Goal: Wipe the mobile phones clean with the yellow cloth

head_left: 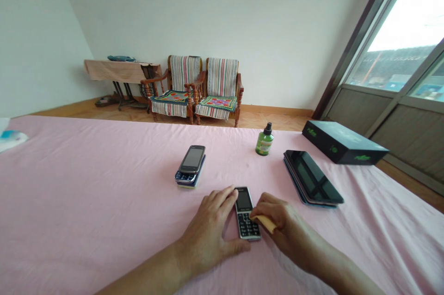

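A keypad mobile phone [244, 199] lies face up on the pink cloth, its small screen at the far end. My left hand [213, 223] holds it by the edges, fingertips at the upper left corner and thumb at the bottom end. In my right hand [282, 221] is a folded yellow cloth [265, 223], pinched and pressed against the keypad's right side. Beyond my left hand sits a small stack of phones [191, 160], a grey touchscreen one on top. To the right of my right hand is a stack of tablets [312, 177] with a dark glossy screen uppermost.
A green bottle with a black cap [264, 140] stands beyond the phone. The black box [343, 142] lies at the far right of the pink-covered surface [86, 193]. Two wooden chairs [222, 77] and a cloth-covered table [118, 70] stand by the wall.
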Motion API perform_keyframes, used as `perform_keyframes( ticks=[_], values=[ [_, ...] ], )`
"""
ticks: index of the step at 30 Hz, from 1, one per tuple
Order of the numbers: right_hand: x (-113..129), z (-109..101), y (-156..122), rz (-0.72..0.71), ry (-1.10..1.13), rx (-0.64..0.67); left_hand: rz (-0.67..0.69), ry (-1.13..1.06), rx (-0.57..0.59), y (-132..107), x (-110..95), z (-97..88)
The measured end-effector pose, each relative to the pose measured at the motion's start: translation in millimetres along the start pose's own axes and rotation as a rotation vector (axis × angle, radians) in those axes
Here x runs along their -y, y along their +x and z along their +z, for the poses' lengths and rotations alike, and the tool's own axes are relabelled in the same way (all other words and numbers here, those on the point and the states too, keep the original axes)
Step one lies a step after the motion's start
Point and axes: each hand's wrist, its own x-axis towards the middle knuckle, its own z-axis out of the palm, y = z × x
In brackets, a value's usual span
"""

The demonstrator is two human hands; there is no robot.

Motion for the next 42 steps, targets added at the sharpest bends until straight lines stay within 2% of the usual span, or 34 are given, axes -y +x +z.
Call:
perform_keyframes(
  ticks=[9, 16, 19, 24, 33, 38, 42],
  values=[
    [0.8, 0.6, 0.6, -0.012, 0.025, -0.005, -0.006, -0.005, -0.004, 0.3, -1.0, -0.3],
    [-3.3, -9.0, -1.6, 0.026, -0.073, -0.032, -0.018, 0.006, 0.011, 1.7, -0.1, -0.6],
    [-4.4, -5.3, 1.1, 0.011, -0.043, -0.069, -0.011, -0.011, 0.001, 0.9, 0.7, 0.4],
    [-2.3, 2.0, 3.7, 0.015, -0.02, -0.058, 0.0, -0.032, -0.024, 0.4, 0.6, 1.2],
    [1.8, 5.4, 6.7, -0.003, -0.12, -0.085, 0.01, -0.041, -0.042, -0.7, 0.7, 1.8],
    [-0.2, 4.2, 5.2, 0.015, -0.083, -0.075, 0.016, -0.039, -0.046, -0.7, 1.6, 2.7],
    [0.1, -2.5, 0.6, 0.039, -0.058, -0.02, 0.03, -0.022, -0.049, -0.3, 3.6, 4.0]
  ],
)
